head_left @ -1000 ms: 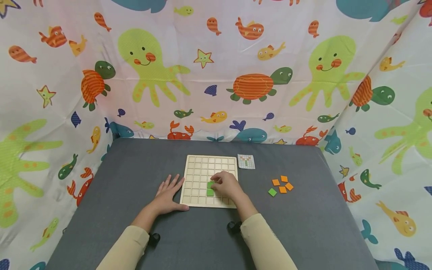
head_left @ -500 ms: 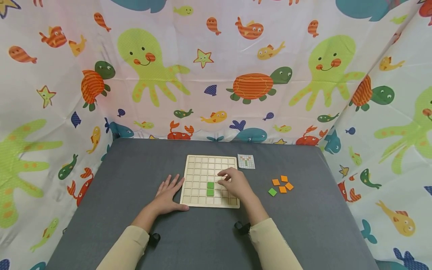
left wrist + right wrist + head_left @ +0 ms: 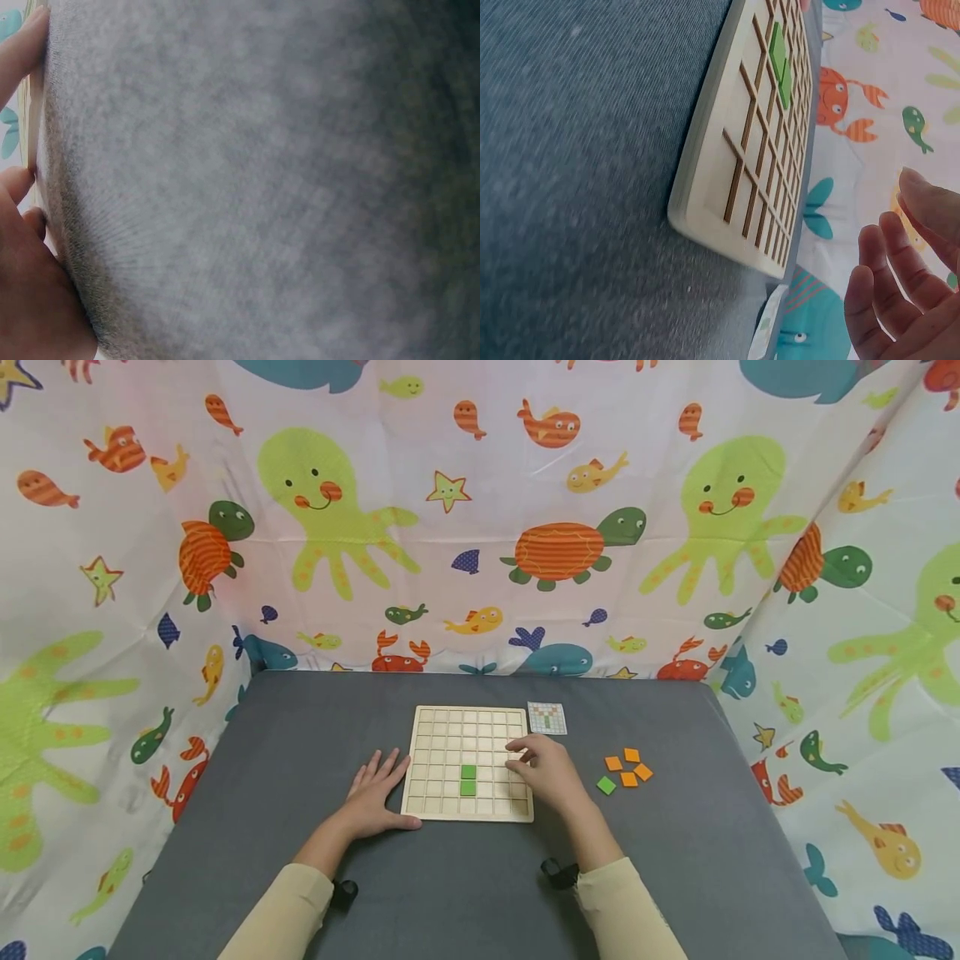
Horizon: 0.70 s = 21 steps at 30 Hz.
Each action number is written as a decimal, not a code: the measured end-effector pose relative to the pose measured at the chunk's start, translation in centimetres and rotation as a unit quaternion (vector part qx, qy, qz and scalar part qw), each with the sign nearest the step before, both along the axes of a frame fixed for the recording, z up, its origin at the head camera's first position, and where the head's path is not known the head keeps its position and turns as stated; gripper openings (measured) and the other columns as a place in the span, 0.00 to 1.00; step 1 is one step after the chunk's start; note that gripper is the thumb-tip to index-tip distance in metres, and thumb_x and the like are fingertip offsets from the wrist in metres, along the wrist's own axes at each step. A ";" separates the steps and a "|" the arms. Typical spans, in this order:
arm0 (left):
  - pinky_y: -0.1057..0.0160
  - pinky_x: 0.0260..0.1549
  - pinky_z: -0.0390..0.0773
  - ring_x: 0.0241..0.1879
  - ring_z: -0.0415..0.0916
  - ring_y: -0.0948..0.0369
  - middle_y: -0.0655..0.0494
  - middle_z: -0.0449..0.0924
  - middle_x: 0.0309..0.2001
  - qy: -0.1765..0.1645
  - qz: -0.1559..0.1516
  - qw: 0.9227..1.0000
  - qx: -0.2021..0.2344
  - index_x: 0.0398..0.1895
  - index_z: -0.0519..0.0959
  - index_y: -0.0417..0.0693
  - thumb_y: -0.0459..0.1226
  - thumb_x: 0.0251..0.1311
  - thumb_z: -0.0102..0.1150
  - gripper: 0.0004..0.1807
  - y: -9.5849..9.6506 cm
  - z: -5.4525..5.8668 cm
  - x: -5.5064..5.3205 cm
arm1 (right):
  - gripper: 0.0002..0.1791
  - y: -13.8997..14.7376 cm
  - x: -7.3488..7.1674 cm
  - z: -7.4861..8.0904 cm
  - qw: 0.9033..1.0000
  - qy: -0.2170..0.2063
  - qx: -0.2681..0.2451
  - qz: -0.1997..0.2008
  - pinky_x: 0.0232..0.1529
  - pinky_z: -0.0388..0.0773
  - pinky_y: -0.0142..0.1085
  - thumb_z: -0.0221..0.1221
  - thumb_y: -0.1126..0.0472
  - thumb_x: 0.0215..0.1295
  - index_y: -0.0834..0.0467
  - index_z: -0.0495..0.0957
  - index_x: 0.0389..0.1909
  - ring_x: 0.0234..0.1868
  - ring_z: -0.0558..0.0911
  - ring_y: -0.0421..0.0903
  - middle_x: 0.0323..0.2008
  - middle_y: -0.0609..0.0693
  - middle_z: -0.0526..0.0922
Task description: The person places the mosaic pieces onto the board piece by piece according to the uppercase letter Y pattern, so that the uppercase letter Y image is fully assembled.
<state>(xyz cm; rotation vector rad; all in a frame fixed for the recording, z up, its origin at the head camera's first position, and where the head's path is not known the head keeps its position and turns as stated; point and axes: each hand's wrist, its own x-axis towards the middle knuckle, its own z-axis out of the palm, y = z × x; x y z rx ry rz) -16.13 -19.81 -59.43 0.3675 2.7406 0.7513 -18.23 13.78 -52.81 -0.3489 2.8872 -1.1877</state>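
A wooden grid board [image 3: 442,739] lies flat at the middle of the table. Two green square tiles, the upper one [image 3: 468,772] directly behind the lower one [image 3: 468,788], sit in neighbouring cells of one column. My left hand [image 3: 375,797] rests at the board's left side, fingers spread, fingertips and thumb right at its edge; the left wrist view shows them along the rim [image 3: 34,112]. Over the board's right side is my right hand [image 3: 551,770], its fingers loosely bent, with nothing between thumb and fingertips [image 3: 911,180] in the right wrist view.
A small printed pattern card [image 3: 547,718] lies beside the board's back right corner. Further right are several loose orange tiles [image 3: 628,780] and one green tile [image 3: 606,785]. A sea-animal printed curtain [image 3: 450,593] hangs behind the grey table [image 3: 450,893].
My right hand has drawn back to the right from the green tiles, which now show uncovered on the board. My left hand has stayed put.
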 end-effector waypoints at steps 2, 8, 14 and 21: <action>0.35 0.75 0.35 0.81 0.28 0.42 0.49 0.40 0.83 0.000 0.000 1.000 0.004 0.82 0.49 0.56 0.69 0.41 0.72 0.68 0.0 0.1 0.0 | 0.14 0.5 0.3 0.1 1.000 0.000 -0.009 -0.010 0.38 0.82 0.41 0.70 0.60 0.63 0.55 0.86 0.50 0.42 0.84 0.46 0.47 0.50 0.85; 0.36 0.75 0.35 0.81 0.28 0.42 0.49 0.40 0.83 -0.004 0.001 1.000 0.005 0.82 0.49 0.57 0.69 0.41 0.73 0.68 0.1 0.2 0.0 | 0.15 2.1 0.7 -0.1 0.999 0.013 -0.018 -0.028 0.38 0.84 0.41 0.70 0.60 0.62 0.54 0.85 0.50 0.41 0.84 0.47 0.48 0.52 0.85; 0.35 0.75 0.35 0.81 0.28 0.41 0.47 0.41 0.82 0.002 0.002 1.000 0.010 0.82 0.49 0.55 0.67 0.40 0.74 0.68 0.0 0.0 0.0 | 0.16 3.3 1.1 -0.3 0.999 0.008 -0.011 -0.045 0.41 0.84 0.43 0.71 0.61 0.62 0.57 0.85 0.51 0.41 0.83 0.47 0.47 0.54 0.84; 0.36 0.75 0.35 0.81 0.27 0.43 0.49 0.40 0.83 -0.005 0.006 1.000 0.004 0.82 0.48 0.57 0.70 0.38 0.72 0.69 -0.1 -0.3 -0.1 | 0.17 4.4 1.6 -0.5 0.999 0.026 -0.007 -0.041 0.41 0.84 0.44 0.71 0.61 0.61 0.58 0.86 0.50 0.40 0.84 0.47 0.47 0.55 0.85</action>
